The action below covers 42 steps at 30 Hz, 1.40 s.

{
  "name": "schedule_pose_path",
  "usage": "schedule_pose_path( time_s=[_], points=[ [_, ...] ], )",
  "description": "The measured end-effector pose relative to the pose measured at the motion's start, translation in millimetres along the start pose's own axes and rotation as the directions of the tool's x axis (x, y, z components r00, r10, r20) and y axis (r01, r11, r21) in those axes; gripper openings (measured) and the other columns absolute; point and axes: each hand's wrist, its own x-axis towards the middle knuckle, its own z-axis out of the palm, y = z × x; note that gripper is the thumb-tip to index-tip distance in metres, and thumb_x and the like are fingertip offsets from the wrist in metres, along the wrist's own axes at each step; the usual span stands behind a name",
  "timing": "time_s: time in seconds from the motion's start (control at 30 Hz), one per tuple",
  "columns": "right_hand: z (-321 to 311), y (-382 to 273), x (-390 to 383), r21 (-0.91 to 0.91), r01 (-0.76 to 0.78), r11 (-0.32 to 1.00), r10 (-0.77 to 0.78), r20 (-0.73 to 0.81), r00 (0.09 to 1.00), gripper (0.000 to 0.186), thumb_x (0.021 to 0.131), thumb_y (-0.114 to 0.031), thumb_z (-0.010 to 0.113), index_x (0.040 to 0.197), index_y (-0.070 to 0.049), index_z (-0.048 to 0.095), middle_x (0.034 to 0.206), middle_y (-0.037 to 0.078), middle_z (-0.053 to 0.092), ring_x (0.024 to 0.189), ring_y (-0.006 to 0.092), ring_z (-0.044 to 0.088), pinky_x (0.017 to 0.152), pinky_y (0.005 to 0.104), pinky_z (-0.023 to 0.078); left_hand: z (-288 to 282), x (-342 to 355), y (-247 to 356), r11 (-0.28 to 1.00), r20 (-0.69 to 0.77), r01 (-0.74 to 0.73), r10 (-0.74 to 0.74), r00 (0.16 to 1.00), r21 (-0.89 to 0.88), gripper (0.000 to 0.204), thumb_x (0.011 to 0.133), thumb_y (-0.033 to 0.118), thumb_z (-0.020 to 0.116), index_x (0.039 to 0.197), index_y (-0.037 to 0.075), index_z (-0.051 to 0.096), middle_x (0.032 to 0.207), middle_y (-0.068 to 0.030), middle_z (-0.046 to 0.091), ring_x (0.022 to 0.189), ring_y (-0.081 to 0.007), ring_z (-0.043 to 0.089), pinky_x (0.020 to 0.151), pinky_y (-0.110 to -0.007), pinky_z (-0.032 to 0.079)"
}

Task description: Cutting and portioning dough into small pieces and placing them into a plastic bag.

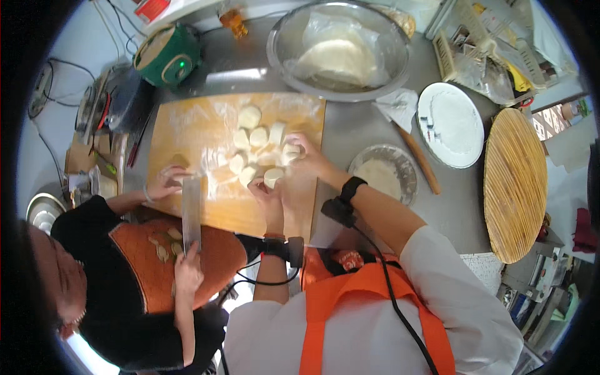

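Several pale dough pieces point(249, 117) lie on a floured wooden board point(178, 134). At the board's right side my right hand point(306, 157) has its fingers closed round one dough piece point(290, 152). Nearer to me, my left hand point(267, 192) grips another dough piece point(273, 177) that rests on the board. Both wrists wear dark strapped devices with cables. To my left, a co-worker in an orange apron holds a cleaver point(192, 209) over the board's near left edge; that person's other hand point(166, 182) is beside the blade.
A large metal bowl point(275, 59) with plastic film and pale dough stands behind the board. Right of it are a flour bowl point(412, 181), a rolling pin point(420, 159), a white plate point(451, 125) and a round slatted lid point(515, 187). A green appliance point(178, 62) stands far left.
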Motion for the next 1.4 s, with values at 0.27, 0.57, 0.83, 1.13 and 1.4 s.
schedule_pose_path(
  time_s=[0.27,0.57,0.83,1.13,1.4],
  points=[
    [8,-45,-33,-0.829,0.051,0.556,0.175,0.177,0.968,0.060,0.061,-0.005,0.058,0.118,-0.007,0.038,0.111,0.019,0.041,0.104,0.0350,0.039,0.083,0.0433,0.037,-10,-21,14,0.758,0.227,-0.421,0.355,0.907,0.498,0.061,0.062,-0.004,0.063,0.116,0.002,0.035,0.111,-0.0156,0.036,0.106,-0.0282,0.037,0.086,-0.034,0.037],
    [19,-47,-35,-0.903,0.178,0.391,0.110,0.238,0.965,0.043,0.065,-0.014,0.062,0.105,-0.007,0.047,0.104,0.017,0.043,0.100,0.0324,0.043,0.077,0.0383,0.042,-12,-9,31,0.548,0.312,-0.280,0.038,0.949,0.788,0.058,0.059,0.012,0.070,0.111,0.013,0.045,0.107,-0.0168,0.042,0.097,-0.0355,0.042,0.083,-0.040,0.038],
    [2,-28,-30,-0.804,0.361,0.473,0.005,0.412,0.911,0.047,0.066,-0.008,0.059,0.111,-0.012,0.046,0.109,0.018,0.041,0.093,0.0344,0.048,0.077,0.0401,0.043,-15,-16,30,0.433,0.404,-0.478,0.255,0.878,0.765,0.038,0.065,0.018,0.066,0.100,0.014,0.051,0.100,-0.0100,0.044,0.093,-0.0299,0.043,0.076,-0.039,0.041],
    [8,-30,-28,-0.778,0.277,0.564,0.169,0.437,0.884,0.041,0.069,-0.005,0.054,0.109,-0.013,0.049,0.108,0.022,0.038,0.094,0.0357,0.049,0.079,0.0387,0.043,-25,-11,23,0.509,0.418,-0.382,0.047,0.907,0.771,0.043,0.063,0.016,0.069,0.102,0.013,0.052,0.104,-0.0100,0.044,0.095,-0.0320,0.042,0.078,-0.040,0.040],
    [7,-55,-22,-0.769,0.180,0.613,0.351,0.469,0.810,0.035,0.073,-0.005,0.050,0.107,-0.011,0.050,0.111,0.024,0.038,0.096,0.0362,0.050,0.078,0.0395,0.044,-28,-12,24,0.458,0.439,-0.436,0.108,0.892,0.774,0.044,0.065,0.017,0.067,0.105,0.014,0.051,0.105,-0.0095,0.044,0.095,-0.0309,0.042,0.079,-0.038,0.040]
  ],
)
